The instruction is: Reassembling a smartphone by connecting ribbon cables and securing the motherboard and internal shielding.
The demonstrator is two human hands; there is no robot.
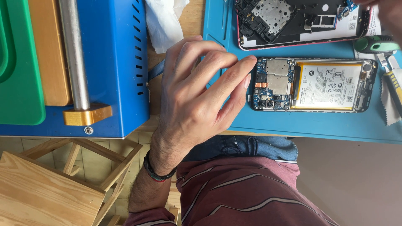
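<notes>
Blue mat point(293, 125) under everything here, and on it lies the opened phone point(314, 85), back off, flat, lengthwise across the mat. Its circuit board point(273, 83) sits at the left end, the white battery point(328, 85) fills the middle and right. The left hand point(197, 96) hovers over the mat's left part, fingers spread and loosely curled, gripping nothing; the fingertips point(247, 62) reach right up to the phone's top left corner, at the board end, and whether they actually touch it is hard to say.

Just beyond the phone, a second shell point(301, 21) lies open too, dark inside with a pink rim, near but apart. The right hand point(387, 12) shows only as a sliver at the top right corner; open or closed, cannot tell. Below it, a green-handled tool point(374, 43) and tweezers point(391, 79) rest at the mat's right edge, beside the phone's right end.

Off to the left stands a blue machine point(121, 62) with a metal bar point(74, 54) and a green pad point(21, 62), well clear of the phone. A white tissue point(163, 21) lies between machine and mat.
</notes>
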